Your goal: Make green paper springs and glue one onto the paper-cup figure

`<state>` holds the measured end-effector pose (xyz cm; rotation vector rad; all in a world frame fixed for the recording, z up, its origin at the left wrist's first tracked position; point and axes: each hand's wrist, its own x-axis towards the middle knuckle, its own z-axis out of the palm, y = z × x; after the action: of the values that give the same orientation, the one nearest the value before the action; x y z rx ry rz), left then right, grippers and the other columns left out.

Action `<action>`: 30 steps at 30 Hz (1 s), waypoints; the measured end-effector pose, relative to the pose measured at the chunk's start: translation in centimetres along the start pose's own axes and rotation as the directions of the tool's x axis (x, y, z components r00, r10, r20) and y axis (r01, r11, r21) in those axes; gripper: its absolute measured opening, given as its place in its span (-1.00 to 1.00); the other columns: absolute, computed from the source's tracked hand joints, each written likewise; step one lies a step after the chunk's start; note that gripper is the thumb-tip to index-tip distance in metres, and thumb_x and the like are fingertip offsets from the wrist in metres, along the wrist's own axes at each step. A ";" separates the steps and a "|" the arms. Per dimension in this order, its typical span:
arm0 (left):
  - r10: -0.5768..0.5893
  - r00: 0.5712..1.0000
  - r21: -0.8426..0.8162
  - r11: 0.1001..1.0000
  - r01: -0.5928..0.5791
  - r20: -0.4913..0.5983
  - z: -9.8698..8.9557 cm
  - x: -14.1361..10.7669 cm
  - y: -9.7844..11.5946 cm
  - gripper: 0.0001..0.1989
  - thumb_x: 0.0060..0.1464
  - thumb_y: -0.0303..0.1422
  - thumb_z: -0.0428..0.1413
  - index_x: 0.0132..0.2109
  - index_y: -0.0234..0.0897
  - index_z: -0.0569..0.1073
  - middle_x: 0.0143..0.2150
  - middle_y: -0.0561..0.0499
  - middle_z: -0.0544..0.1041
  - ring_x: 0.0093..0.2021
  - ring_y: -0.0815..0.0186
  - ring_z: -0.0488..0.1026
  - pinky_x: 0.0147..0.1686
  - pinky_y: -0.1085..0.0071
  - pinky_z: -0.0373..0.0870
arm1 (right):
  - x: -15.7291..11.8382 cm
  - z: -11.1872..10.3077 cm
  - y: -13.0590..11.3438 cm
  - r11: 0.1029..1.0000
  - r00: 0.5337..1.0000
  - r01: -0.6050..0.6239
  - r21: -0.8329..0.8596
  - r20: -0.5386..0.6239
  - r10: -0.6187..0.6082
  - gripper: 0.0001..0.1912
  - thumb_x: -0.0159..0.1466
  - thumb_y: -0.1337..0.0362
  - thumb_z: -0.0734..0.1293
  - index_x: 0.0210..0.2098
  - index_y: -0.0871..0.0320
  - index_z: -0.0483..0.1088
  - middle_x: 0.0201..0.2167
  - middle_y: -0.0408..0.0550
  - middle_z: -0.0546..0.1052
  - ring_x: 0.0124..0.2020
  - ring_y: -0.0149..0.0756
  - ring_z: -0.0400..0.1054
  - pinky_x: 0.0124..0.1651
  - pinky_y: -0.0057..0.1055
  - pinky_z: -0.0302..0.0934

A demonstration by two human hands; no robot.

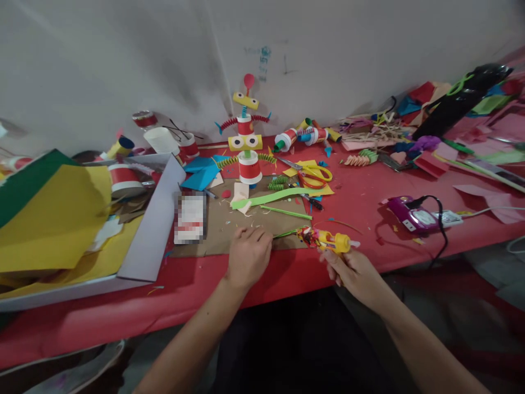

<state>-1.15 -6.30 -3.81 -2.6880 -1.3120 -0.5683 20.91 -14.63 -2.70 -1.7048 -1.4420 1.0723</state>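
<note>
My left hand (249, 256) is closed on a thin green strip (286, 234) above the brown cardboard (213, 232). To its right, my right hand (348, 271) grips a yellow glue gun (334, 241), whose nozzle end points left at the strip. Bits of coloured scrap cling around the nozzle. A second green strip (287, 212) and a wavy light-green paper strip (273, 197) lie just beyond. Behind them stands a paper-cup figure (250, 167) with large eyes and folded-paper arms, a smaller one (246, 126) stacked on top.
Orange and yellow scissors (314, 178) lie on yellow paper. At left is a white box (147, 224) with coloured sheets; a phone-like object (191, 218) lies beside it. A purple power adapter (414, 215) with cables is at right. Craft sticks (377, 133) and a black bottle (455, 101) are behind.
</note>
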 end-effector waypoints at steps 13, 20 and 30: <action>0.068 0.998 -0.007 0.998 -0.068 0.016 -0.7 -0.1 0.2 -0.78 0.10 -0.54 -0.07 -0.31 -0.26 0.46 -0.36 -0.04 0.53 -0.27 0.22 0.42 -0.13 0.18 0.14 | 0.7 1.7 -1.8 0.989 0.998 0.044 -0.139 0.038 -0.039 -0.51 0.28 -0.06 0.08 -0.63 0.11 0.20 -0.71 -0.17 0.32 -0.65 -0.40 0.23 -0.54 -0.44 0.05; 0.094 0.995 -0.012 0.995 -0.094 0.013 -0.9 -0.1 0.2 -0.74 0.15 -0.51 -0.10 -0.27 -0.25 0.48 -0.35 -0.03 0.53 -0.28 0.26 0.41 -0.08 0.19 0.14 | 0.8 0.8 -2.3 0.959 0.998 0.020 -0.283 -0.044 -0.034 -0.50 0.29 -0.06 0.06 -0.65 0.10 0.17 -0.73 -0.15 0.33 -0.67 -0.38 0.23 -0.51 -0.41 0.04; 0.132 0.991 0.016 0.991 -0.131 -0.032 -0.6 -0.1 0.0 -0.81 0.10 -0.53 -0.02 -0.27 -0.26 0.48 -0.37 0.01 0.53 -0.30 0.26 0.40 -0.09 0.17 0.15 | 0.7 0.9 -3.2 0.947 0.998 0.051 -0.317 -0.018 -0.059 -0.50 0.30 -0.02 0.04 -0.65 0.10 0.18 -0.75 -0.15 0.33 -0.66 -0.37 0.24 -0.52 -0.43 0.04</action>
<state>-1.35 -6.57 -3.32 -2.7160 -1.1160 -0.5834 18.76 -13.44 -0.43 -1.8763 -1.7065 0.8161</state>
